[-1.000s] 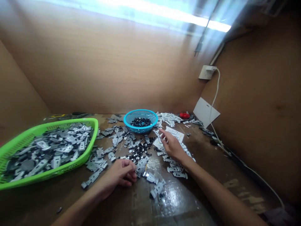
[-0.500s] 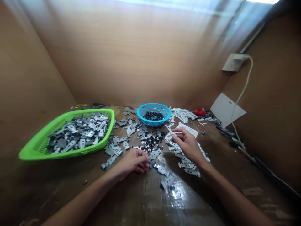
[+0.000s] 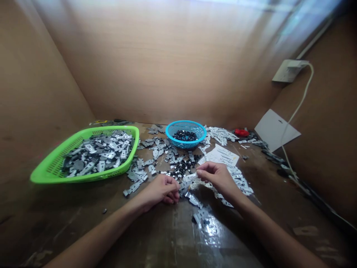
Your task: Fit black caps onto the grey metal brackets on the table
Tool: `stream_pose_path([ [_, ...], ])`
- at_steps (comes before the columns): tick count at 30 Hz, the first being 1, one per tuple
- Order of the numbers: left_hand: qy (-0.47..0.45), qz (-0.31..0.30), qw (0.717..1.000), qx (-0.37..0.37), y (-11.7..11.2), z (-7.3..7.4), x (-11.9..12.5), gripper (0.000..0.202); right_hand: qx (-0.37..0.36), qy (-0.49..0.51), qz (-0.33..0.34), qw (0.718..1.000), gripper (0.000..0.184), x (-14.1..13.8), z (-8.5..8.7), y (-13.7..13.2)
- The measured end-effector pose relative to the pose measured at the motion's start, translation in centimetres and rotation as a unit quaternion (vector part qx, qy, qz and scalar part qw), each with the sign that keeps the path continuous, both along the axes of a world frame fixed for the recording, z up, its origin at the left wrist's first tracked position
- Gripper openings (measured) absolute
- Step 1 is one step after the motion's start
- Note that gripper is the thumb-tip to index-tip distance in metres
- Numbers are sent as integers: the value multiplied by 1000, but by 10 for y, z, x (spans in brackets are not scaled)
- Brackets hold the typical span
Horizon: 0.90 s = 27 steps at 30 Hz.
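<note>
My right hand [image 3: 219,179] pinches the end of a pale flat plastic piece [image 3: 190,178] between thumb and fingertips. That piece points left, over other grey pieces and close to my left hand [image 3: 164,189]. The left hand is closed, its fingers curled together; whatever they hold is hidden. Small black round parts [image 3: 182,167] lie heaped just beyond both hands. To the right, beside and partly under my right hand, spread rows of white flat pieces [image 3: 241,181]. A few grey pieces [image 3: 202,216] lie on the table in front of the hands.
A green basket [image 3: 83,180] full of grey pieces stands at the left. Behind the heap is a blue basket [image 3: 186,144] with black parts. A printed paper [image 3: 224,154], a red object [image 3: 241,133] and a white card [image 3: 275,128] lie right, near a hanging cable [image 3: 301,100].
My right hand has come down and left from above the paper, bringing the pale piece close to my left hand. The left hand stays closed in about the same place.
</note>
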<state>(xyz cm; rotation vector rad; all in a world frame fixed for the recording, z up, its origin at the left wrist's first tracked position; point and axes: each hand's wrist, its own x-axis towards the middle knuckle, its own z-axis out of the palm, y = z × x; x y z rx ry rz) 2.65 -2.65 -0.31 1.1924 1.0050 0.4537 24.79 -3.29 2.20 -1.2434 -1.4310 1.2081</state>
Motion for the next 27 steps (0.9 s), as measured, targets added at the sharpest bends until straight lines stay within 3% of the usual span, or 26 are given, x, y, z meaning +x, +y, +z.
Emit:
stream_pose_path([
  [15, 9, -6, 1000, 3, 0, 0, 0, 26, 22, -72, -6, 997, 17, -15, -6, -3],
  [27, 8, -15, 1000, 11, 1, -4, -1, 24, 19, -71, -8, 997, 17, -15, -13, -2],
])
